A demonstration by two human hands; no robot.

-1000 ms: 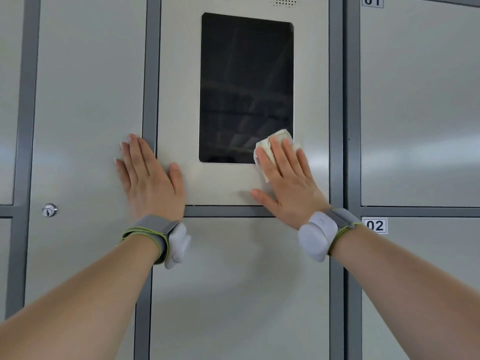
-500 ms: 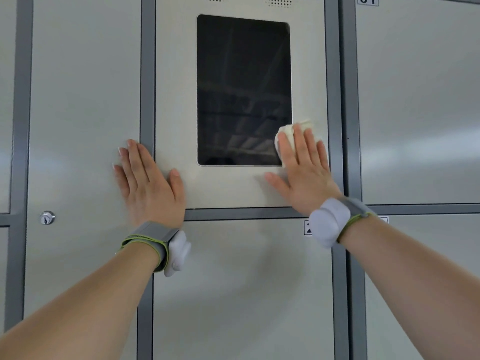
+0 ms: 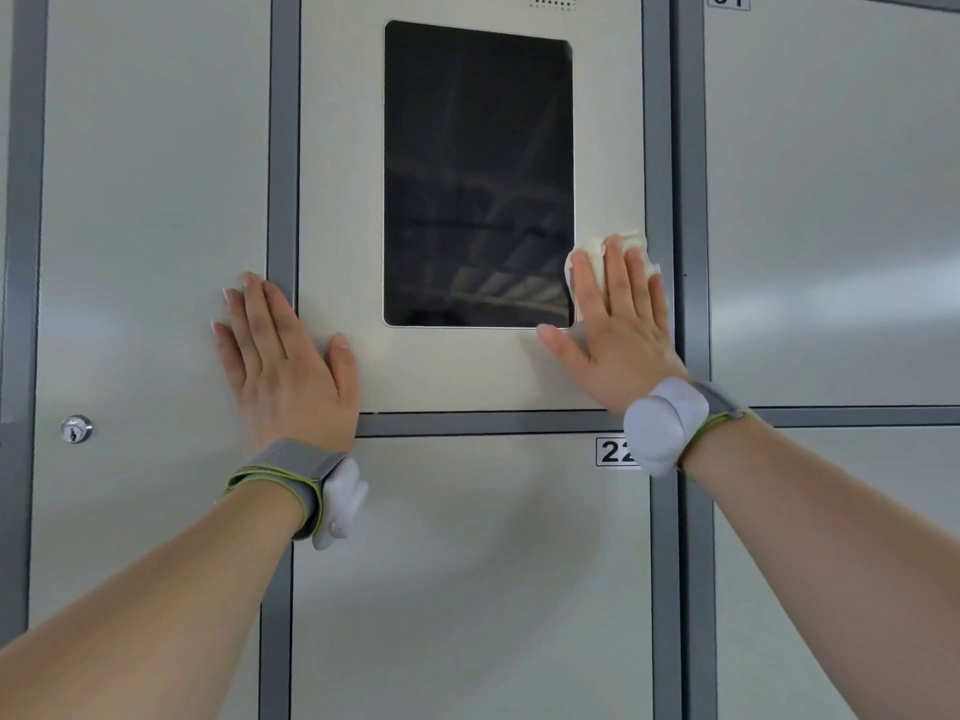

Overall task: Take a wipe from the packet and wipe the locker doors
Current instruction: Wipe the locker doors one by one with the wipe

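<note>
My right hand (image 3: pixel 621 330) lies flat on the beige centre panel (image 3: pixel 343 200), pressing a crumpled white wipe (image 3: pixel 631 246) against it just right of the dark screen (image 3: pixel 478 174). Most of the wipe is hidden under my fingers. My left hand (image 3: pixel 283 363) rests flat with fingers apart, holding nothing, on the grey locker door (image 3: pixel 156 200) at the left, its thumb over the frame strip. The wipe packet is not in view.
Grey locker doors surround the panel: door 01 (image 3: pixel 831 200) at the right and door 22 (image 3: pixel 467 589) below. A round keyhole lock (image 3: pixel 76 428) sits on the left door. Dark grey frame strips (image 3: pixel 283 122) separate the doors. Both wrists wear grey bands.
My right hand has slid the wipe rightward, from the screen's lower right corner onto the beige strip beside it. My left hand has stayed in place.
</note>
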